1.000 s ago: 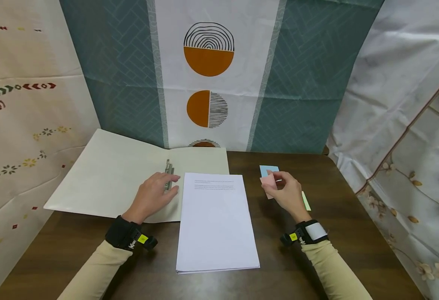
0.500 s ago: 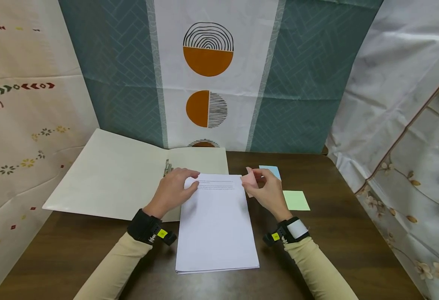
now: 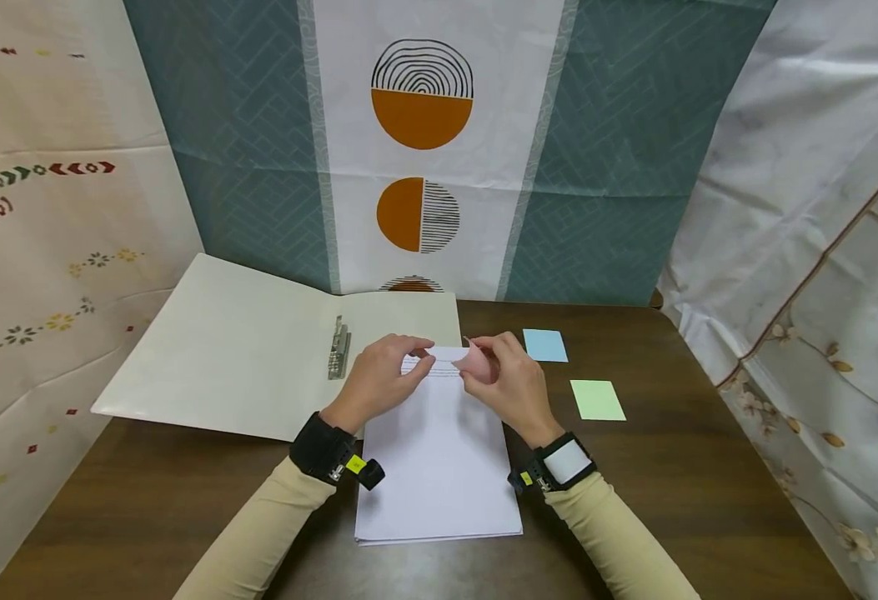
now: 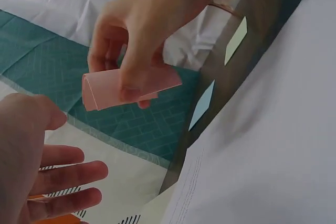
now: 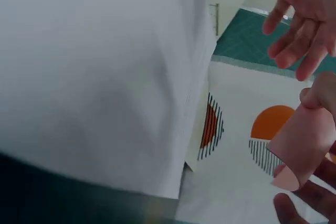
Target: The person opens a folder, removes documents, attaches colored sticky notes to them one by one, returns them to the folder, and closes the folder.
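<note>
My right hand (image 3: 512,385) pinches a pink sticky note (image 3: 475,363) between thumb and fingers, above the top of a stack of white paper (image 3: 439,475). In the left wrist view the pink note (image 4: 102,88) looks bent over, its edges curling. Across from it, my left hand (image 3: 380,377) hovers over the upper left of the stack, fingers loosely spread and holding nothing. A little printed text shows near the top of the upper sheet. Two more sticky notes, one blue (image 3: 545,345) and one green (image 3: 597,400), lie flat on the table to the right.
An open cream-coloured folder (image 3: 243,350) with a metal clip (image 3: 338,350) lies behind and left of the paper, partly under it. The brown wooden table (image 3: 679,467) meets patterned cloth hangings at the back and both sides.
The right hand has carried the pink note leftward from beside the blue note to over the paper. The left hand has moved right from the folder's clip toward it.
</note>
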The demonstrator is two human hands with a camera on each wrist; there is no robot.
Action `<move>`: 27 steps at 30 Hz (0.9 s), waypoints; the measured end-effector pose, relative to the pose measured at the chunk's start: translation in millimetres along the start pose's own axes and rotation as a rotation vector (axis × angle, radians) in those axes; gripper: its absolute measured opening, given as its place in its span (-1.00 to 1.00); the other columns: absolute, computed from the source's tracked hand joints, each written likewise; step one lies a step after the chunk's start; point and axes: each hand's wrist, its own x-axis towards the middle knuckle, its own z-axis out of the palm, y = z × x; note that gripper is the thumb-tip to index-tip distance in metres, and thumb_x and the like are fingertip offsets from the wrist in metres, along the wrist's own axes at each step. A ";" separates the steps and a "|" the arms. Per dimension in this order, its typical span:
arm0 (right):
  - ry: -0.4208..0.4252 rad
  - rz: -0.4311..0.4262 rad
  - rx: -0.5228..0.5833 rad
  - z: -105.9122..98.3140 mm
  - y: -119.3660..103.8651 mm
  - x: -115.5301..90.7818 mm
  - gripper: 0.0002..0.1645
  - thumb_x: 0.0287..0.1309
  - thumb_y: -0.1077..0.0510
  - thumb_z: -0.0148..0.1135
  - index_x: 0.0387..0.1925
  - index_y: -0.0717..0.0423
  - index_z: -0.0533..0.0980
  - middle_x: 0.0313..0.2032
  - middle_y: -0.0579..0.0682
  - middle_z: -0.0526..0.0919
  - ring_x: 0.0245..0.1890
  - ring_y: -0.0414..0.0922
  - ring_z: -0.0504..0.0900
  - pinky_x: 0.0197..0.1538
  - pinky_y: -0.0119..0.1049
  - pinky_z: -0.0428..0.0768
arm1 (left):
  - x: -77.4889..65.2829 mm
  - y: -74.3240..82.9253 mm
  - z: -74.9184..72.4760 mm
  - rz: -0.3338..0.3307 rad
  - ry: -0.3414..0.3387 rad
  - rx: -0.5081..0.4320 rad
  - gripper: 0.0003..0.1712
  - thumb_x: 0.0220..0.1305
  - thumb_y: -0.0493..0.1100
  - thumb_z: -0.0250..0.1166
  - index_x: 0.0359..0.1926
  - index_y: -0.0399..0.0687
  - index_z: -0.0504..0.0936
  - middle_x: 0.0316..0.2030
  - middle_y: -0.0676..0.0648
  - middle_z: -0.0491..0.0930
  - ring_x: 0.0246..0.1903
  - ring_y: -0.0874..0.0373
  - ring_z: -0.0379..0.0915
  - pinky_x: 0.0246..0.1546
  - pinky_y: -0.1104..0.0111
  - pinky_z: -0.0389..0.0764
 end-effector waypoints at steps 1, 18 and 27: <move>0.027 -0.068 -0.066 0.1 -1.1 -0.8 -0.37 0.10 0.13 0.75 0.19 0.18 0.71 -0.03 0.16 0.75 -0.17 0.06 0.78 -0.17 -0.10 0.81 | 0.2 0.2 -0.1 -0.012 -0.006 -0.025 -0.60 0.62 -0.04 0.33 0.29 -0.12 0.81 0.03 -0.15 0.91 0.07 -0.13 0.78 0.02 0.05 0.74; 0.168 -0.492 -0.472 0.1 -10.6 1.9 -0.27 -0.14 0.08 0.90 0.11 0.12 0.75 -0.08 0.06 0.80 -0.14 -0.01 0.81 -0.23 -0.18 0.78 | 2.2 -0.9 -5.2 -0.107 -0.134 -0.351 -0.57 0.65 0.06 0.33 0.27 -0.12 0.81 0.03 -0.13 0.91 0.07 0.00 0.77 0.18 0.15 0.75; 0.167 -0.585 -0.521 8.8 -19.7 4.4 -0.30 -0.17 0.10 0.89 0.08 0.02 0.76 -0.05 0.00 0.77 -0.16 -0.10 0.81 -0.37 -0.33 0.60 | 2.9 -0.9 4.1 -0.092 -0.158 -0.397 -0.80 0.53 -0.04 0.48 -0.05 -0.07 0.85 -0.29 -0.03 0.82 -0.04 0.11 0.64 0.16 0.04 0.63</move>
